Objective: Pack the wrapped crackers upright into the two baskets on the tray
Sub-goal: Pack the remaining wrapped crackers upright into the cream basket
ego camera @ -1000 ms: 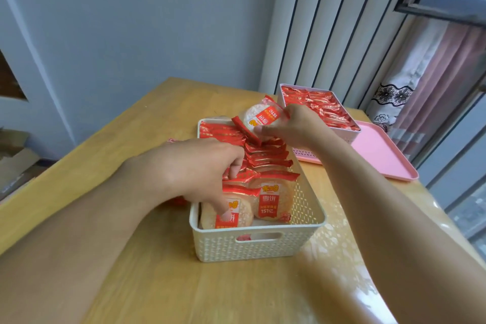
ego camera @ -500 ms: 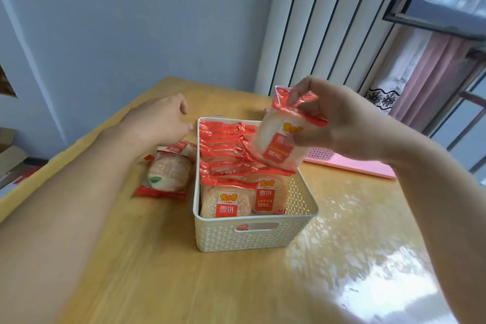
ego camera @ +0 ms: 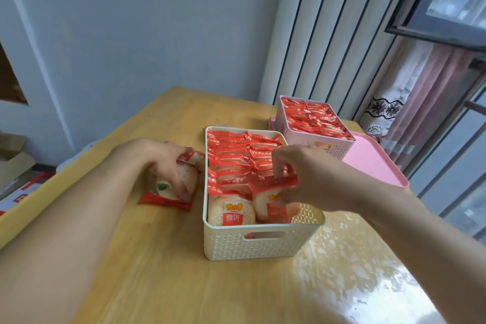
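- The table in front of you is pale wood with a visible grain, glossy enough on the right to throw back window light.
- The tray is flat pink plastic with rounded corners, at the table's far right.
- The cream basket is a rectangular plastic bin with a woven-look lattice wall and a slot handle cut in its near end. It stands directly on the table, just beside the tray and not on it.
- The pink basket has the same lattice wall. It stands on the tray and is packed to the rim with red-edged packs standing upright.
- Your right hand is over the cream basket's near right corner, thumb and fingers pinching the crimped red top of a cracker pack that stands upright inside. Its red label is too blurred to read.
- Your left hand rests on the table left of the cream basket, fingers curled over a loose pack lying flat; clear film, red crimped ends, a small green mark.
- Rows of upright packs fill the rest of the cream basket. The front left pack shows a round, pale, bumpy cracker and a red label with white "雪饼" under yellow lettering.
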`<state>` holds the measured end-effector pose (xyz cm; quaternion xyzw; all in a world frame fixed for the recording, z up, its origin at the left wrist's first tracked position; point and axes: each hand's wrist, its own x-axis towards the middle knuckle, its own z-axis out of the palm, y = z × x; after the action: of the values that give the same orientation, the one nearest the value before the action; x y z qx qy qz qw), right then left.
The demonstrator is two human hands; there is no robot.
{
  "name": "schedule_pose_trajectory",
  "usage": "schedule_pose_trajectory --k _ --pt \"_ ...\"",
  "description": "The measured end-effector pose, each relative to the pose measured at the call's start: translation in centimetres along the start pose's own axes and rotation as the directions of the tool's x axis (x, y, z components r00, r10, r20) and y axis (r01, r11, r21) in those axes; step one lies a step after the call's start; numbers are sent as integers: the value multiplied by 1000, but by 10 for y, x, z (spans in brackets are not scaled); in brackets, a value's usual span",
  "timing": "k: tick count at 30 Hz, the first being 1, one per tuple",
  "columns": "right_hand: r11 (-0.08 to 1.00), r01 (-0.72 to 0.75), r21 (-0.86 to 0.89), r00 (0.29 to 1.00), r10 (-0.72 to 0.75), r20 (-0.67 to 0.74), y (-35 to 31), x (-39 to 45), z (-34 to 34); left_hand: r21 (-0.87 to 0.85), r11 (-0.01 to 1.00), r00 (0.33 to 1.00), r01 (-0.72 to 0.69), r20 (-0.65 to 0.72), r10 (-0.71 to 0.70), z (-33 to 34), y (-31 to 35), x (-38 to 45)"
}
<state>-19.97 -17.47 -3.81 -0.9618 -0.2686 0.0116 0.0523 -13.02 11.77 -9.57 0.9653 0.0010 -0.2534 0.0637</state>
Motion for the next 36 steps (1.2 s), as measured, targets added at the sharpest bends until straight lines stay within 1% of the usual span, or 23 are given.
schedule_pose_trajectory --k 1,3,5,6,7,8,10,12,14,16,18,19,20,22,23,25,27,31,32,34,36 --pt "996 27 -88 1000 -26 16 1 0 6 -16 1000 1000 2 -7 -2 3 -1 2" --pt "976 55 -208 998 -46 47 1 2 14 -40 999 999 14 -31 -15 4 -4 5" --pt "962 44 -268 996 -22 84 2 2 9 -106 994 996 11 -87 -20 4 -7 9" --pt "966 30 -255 994 -2 108 2 3 -2 -156 988 992 10 -120 -29 3 -9 11" --pt "983 -8 -183 992 30 120 2 3 -15 -204 979 988 11 -147 -42 5 -9 13" --pt "996 -40 -76 994 47 98 1 9 -30 -245 969 985 15 -164 -57 4 -10 14" --pt "992 -71 103 997 71 2 2 34 -50 -303 953 984 29 -161 -82 6 -11 17" --pt "983 -95 154 994 103 -44 8 81 -50 -381 924 982 36 -156 -103 5 -15 23" --pt "973 -162 163 986 166 -10 19 135 -34 -486 873 979 25 -165 -119 4 -18 27" --pt "942 -260 211 966 256 46 29 179 -15 -579 815 973 -10 -192 -125 2 -19 31" --pt "863 -399 310 917 368 155 34 209 0 -650 760 968 -29 -207 -140 3 -21 34" --pt "812 -473 343 880 412 237 35 221 5 -684 728 967 -43 -213 -143 3 -23 40" --pt "777 -531 337 840 431 330 34 227 9 -716 696 963 -57 -223 -150 4 -25 44" --pt "764 -587 268 770 424 477 33 241 17 -774 624 946 -104 -271 -178 5 -30 53" --pt "776 -587 231 746 408 526 32 245 18 -800 585 934 -131 -298 -199 5 -32 56" --pt "800 -567 198 724 369 583 33 252 19 -845 503 913 -181 -335 -234 4 -37 62" --pt "791 -572 217 704 338 624 37 255 19 -891 394 904 -226 -342 -255 3 -40 67" --pt "713 -647 271 625 291 725 45 257 21 -918 181 869 -353 -393 -299 1 -34 70" --pt "709 -647 281 621 276 734 48 257 22 -911 130 858 -391 -412 -308 -1 -31 68" --pt "718 -619 319 648 238 723 47 254 21 -887 27 840 -461 -446 -310 -6 -22 60" --pt "684 -624 379 664 209 718 49 250 21 -866 -29 837 -499 -474 -274 -11 -12 50"
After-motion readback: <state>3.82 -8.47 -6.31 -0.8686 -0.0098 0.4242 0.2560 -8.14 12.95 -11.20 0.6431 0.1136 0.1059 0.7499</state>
